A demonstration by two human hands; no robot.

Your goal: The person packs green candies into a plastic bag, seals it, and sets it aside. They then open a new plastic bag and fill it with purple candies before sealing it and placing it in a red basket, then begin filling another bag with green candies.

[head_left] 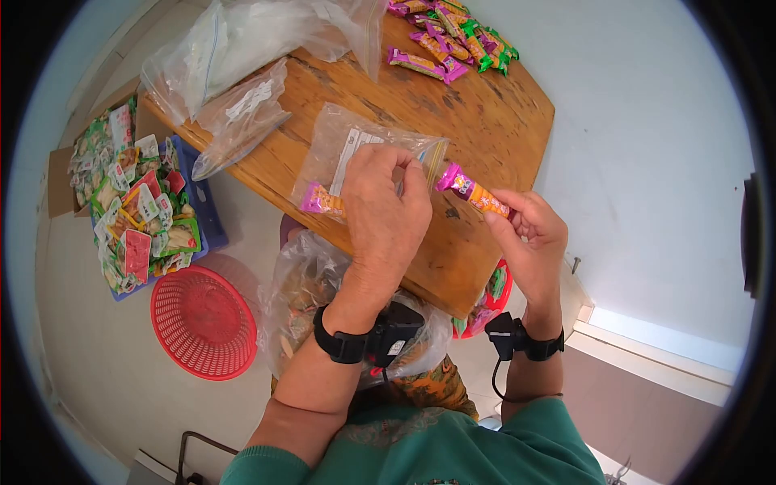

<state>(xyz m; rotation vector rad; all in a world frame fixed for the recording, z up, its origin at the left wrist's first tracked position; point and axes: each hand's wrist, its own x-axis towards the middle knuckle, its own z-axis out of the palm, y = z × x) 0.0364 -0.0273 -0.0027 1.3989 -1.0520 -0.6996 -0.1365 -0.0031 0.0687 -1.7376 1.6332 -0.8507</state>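
A clear zip bag (323,149) with a white label lies on the wooden table, one purple-and-orange packet (322,199) in its lower left part. My left hand (386,198) is over the bag, its thumb and forefinger pinched together near the zip edge. Between the thumb and fingers of my right hand (529,234) is another purple-and-orange packet (470,191), its purple end pointing at the bag's opening. That packet is just outside the bag.
Snack packets (453,36) are piled at the table's (501,121) far end. Large clear bags (250,48) lie at its upper left. On the floor are a red basket (204,323), a blue crate (202,194) of packets and a filled plastic bag (299,283).
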